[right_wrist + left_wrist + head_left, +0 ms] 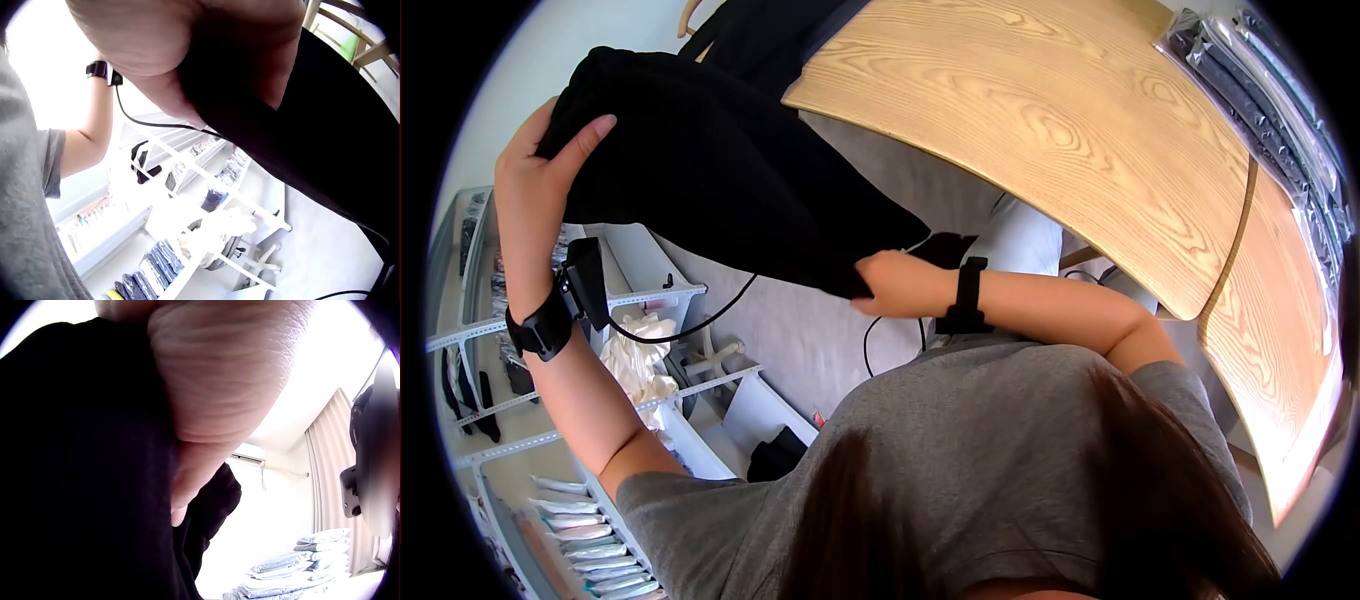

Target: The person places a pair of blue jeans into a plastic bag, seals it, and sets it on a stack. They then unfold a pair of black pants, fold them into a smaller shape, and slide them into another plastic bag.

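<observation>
A black garment [720, 170] of soft cloth hangs stretched between both hands, in front of the body and left of the table. My left hand [540, 180] grips its raised upper left end, the thumb lying over the cloth. Lower down, near the waist, my right hand [908, 284] holds the opposite end with curled fingers. In the left wrist view, the garment [81, 462] fills the left side beside the palm. The right wrist view shows the cloth [331, 137] bunched inside the right hand [137, 44]; its exact cut is hidden by the folds.
The wooden table [1020, 90] curves around the front and right. Plastic-wrapped packages [1250, 100] are stacked at its far right. Dark cloth [775, 45] lies by the table's left end. White shelving [650, 297] with packets stands at left. A black cable [690, 335] trails from the left wrist camera.
</observation>
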### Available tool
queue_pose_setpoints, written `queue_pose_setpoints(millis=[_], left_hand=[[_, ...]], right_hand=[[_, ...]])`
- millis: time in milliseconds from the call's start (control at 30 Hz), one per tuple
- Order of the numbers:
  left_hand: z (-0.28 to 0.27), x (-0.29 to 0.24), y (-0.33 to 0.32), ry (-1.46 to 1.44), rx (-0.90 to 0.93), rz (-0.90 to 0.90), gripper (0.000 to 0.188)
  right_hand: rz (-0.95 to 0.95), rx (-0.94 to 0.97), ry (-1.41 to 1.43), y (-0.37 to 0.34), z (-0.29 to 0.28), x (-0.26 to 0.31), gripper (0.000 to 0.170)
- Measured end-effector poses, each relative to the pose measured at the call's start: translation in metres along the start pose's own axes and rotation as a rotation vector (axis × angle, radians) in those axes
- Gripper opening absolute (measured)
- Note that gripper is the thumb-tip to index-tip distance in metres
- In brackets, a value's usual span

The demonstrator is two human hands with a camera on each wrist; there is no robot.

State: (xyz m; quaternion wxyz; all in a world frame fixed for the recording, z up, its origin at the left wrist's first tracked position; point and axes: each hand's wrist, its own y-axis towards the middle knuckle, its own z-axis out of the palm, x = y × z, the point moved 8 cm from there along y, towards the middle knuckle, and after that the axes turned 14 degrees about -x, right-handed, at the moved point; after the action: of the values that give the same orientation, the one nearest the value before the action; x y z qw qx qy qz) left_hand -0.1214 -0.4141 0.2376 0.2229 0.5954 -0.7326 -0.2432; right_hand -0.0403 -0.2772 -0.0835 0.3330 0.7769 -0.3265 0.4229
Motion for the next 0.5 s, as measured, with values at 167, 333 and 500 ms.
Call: queue_pose_setpoints(millis=[167,333,500], left_hand=[[-0.01,0.012,-0.005,-0.095,-0.015,-0.116,0.042],[-0.028,0.016,-0.007,-0.075,-0.088,-0.126,0.043],[-0.046,0.014,-0.005,0.005,-0.181,-0.083,0.042]], right_hand=[[0.179,-0.307,-0.129,0.011,-0.05,-0.05,0.027],[0.268,-0.401,0.015,0.018,-0.067,-0.088,0.023],[0.241,-0.405,0.319,0.02,-0.041,-0.117,0.017]])
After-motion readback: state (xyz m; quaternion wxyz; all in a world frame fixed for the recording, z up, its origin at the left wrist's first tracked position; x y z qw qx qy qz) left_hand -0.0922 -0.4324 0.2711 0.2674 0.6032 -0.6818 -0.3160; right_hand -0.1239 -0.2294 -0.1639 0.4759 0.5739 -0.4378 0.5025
